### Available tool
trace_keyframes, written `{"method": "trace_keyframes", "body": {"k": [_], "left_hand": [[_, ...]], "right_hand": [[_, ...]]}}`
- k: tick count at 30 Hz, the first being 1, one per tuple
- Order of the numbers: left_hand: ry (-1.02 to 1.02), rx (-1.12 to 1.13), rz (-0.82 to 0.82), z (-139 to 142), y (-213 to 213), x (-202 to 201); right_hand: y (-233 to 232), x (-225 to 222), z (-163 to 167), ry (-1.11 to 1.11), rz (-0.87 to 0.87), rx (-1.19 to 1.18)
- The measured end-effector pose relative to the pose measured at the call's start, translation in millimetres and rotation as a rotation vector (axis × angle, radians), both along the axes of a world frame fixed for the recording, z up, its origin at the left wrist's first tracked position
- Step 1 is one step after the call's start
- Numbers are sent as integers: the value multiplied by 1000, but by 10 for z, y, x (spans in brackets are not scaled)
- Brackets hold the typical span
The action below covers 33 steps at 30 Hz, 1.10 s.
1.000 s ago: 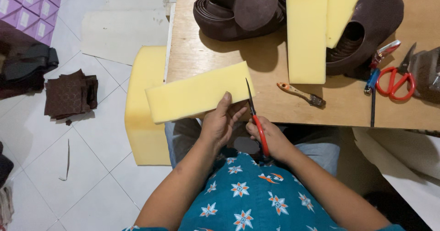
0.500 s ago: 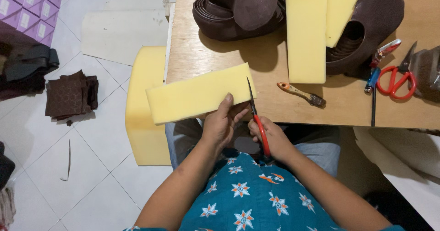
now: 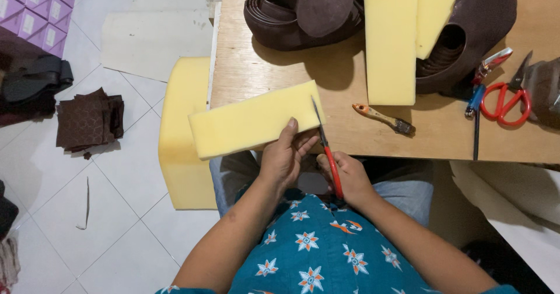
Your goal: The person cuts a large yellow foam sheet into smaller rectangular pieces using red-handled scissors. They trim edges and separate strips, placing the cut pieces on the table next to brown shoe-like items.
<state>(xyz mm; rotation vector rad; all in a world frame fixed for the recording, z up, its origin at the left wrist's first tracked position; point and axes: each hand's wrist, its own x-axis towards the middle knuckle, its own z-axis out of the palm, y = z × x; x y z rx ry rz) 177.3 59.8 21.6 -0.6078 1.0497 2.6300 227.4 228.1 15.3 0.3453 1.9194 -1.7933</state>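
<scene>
My left hand grips the near right edge of a long yellow foam strip, held slanted over the front edge of the wooden table. My right hand holds red-handled scissors, blades pointing up along the strip's right end. Both hands are just in front of the table edge, above my lap.
On the table lie two upright yellow foam strips, dark brown rolled material, a small brush, a second pair of red scissors and a lighter. A thick yellow foam block stands left of the table. Brown fabric pieces lie on the tiled floor.
The scissors and the foam strip have shifted only slightly; the blades stay at the strip's right end. Nothing else has moved.
</scene>
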Motion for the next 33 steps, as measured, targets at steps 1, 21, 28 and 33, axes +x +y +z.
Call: {"method": "trace_keyframes", "body": {"k": [1,21,28,33], "left_hand": [[-8,6,1,-12,-4,-1],[-75,-99,-95,4,-31,214],[-84,-104,-83,-55,-40,187],[-114,-85,-70,-143,-23,168]], "right_hand": [[0,-2,4,-6,3,5],[-53,-82,-140,-15,-8,-43],[-73,-68,-45,20,3,-11],[-62,-80,44,67,43,97]]}}
